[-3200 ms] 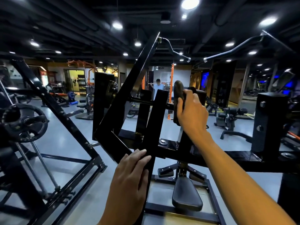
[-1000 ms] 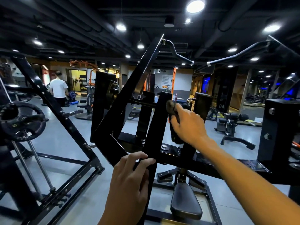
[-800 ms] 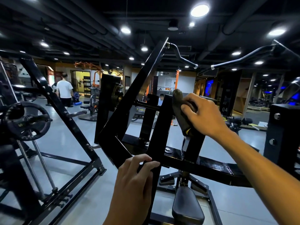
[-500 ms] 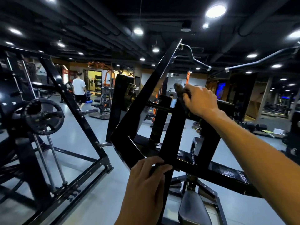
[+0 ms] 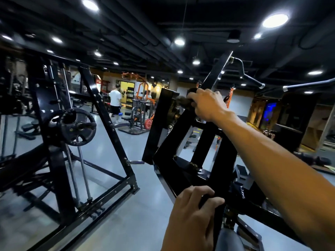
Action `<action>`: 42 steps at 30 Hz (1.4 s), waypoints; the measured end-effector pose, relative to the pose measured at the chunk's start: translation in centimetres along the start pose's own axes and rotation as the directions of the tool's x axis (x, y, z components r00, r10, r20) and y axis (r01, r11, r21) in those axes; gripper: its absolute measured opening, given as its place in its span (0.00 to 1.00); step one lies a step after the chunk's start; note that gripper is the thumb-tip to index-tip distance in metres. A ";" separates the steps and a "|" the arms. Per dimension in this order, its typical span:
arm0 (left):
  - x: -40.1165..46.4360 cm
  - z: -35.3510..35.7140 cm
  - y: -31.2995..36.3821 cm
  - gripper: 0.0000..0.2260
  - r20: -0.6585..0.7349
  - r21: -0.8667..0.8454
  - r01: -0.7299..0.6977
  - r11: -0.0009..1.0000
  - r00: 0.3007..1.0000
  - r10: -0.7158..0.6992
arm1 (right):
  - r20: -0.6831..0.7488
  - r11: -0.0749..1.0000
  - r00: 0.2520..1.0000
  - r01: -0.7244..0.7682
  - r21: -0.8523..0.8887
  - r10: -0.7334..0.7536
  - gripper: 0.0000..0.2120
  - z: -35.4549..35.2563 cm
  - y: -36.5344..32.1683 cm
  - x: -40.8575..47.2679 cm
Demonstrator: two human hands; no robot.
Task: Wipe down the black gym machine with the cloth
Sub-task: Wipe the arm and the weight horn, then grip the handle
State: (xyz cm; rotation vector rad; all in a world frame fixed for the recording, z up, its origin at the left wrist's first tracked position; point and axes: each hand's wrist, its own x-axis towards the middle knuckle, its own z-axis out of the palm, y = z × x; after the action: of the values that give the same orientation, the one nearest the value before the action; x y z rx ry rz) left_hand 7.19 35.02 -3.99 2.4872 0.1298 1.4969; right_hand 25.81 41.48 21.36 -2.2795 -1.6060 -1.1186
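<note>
The black gym machine (image 5: 183, 134) fills the centre and lower right of the frame, its slanted beams forming an angular frame that rises toward the upper right, where curved handle bars (image 5: 252, 78) reach out under the ceiling lights. A second black rack (image 5: 108, 127) occupies the left half of the frame, carrying a round weight plate (image 5: 77, 126) on a peg at left centre. The grey floor (image 5: 145, 211) spreads between the two.

The right hand (image 5: 208, 104), its forearm crossing from the lower right edge, sits at upper centre with fingers curled over a dark cloth (image 5: 183, 103), pressing it against the top of the machine's slanted beam beside an upright black plate. The left hand (image 5: 192, 216) at lower centre grips the lower part of a beam, fingers wrapped over its edge, thumb on the near face.

A padded seat (image 5: 228, 240) shows partly at the bottom edge, below the left hand. In the background at upper centre-left, a person in a white shirt (image 5: 115, 98) stands near orange equipment (image 5: 141, 91).
</note>
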 end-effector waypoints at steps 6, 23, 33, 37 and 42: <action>0.7 0.7 -0.7 0.13 -0.112 -0.044 -0.039 0.998 0.993 0.034 | -0.029 0.856 0.877 0.476 0.201 -0.480 0.18 -1.1 -3.9 -10.2; 0.2 -1.0 0.7 0.15 0.029 -0.068 0.060 0.996 0.998 -0.058 | 0.020 0.884 0.895 0.437 0.167 -0.447 0.18 -2.2 -5.0 -9.9; -5.2 -3.3 1.3 0.17 0.150 -0.161 0.049 0.986 0.988 -0.025 | 0.054 0.842 0.841 0.534 0.076 -0.538 0.17 -3.8 -8.9 -13.9; -5.9 -5.2 1.4 0.15 0.196 -0.275 0.100 0.956 0.980 -0.046 | 0.018 0.940 0.940 0.341 0.019 -0.342 0.16 -3.3 -7.8 -9.6; -7.4 -9.1 -1.5 0.15 0.085 -0.284 0.245 0.927 0.969 -0.231 | 0.100 0.800 0.794 0.599 0.034 -0.599 0.14 -3.9 -10.5 -15.2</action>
State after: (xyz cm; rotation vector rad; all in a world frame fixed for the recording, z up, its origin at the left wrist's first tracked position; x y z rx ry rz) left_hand -4.28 36.41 -6.57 2.1827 0.1801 1.2532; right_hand 12.52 32.41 11.42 -1.8818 -2.4796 -1.1050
